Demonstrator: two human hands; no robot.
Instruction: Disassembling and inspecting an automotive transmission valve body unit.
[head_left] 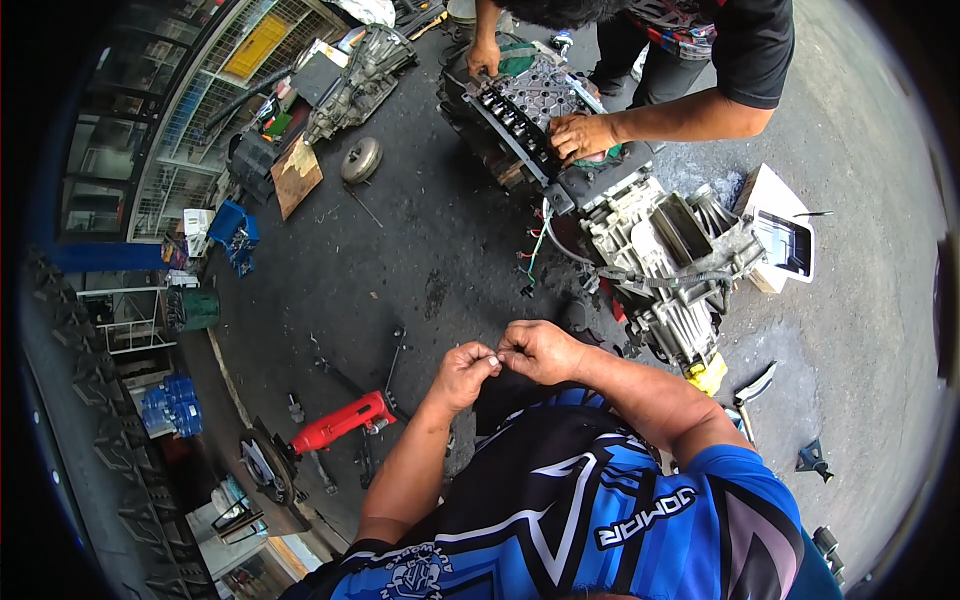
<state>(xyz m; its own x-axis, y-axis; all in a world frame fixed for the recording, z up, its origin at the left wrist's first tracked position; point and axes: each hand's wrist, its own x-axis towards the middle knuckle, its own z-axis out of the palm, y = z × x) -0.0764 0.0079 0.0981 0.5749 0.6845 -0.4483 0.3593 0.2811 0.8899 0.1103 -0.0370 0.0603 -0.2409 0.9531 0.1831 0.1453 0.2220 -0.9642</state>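
Blue-sleeved forearms rising from lower frame; left hand (463,372) and right hand (540,350) meeting at centre, fingertips pinched tight on some tiny part (497,353), too small to identify. Best kept close, grip steady, above dark floor (400,260), gearbox (670,260) upper right.

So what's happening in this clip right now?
The person's left hand and right hand meet at the fingertips, pinching something too small to identify. Ahead, on the dark ground, lies a gearbox assembly. A co-worker's hands rest on its valve body.
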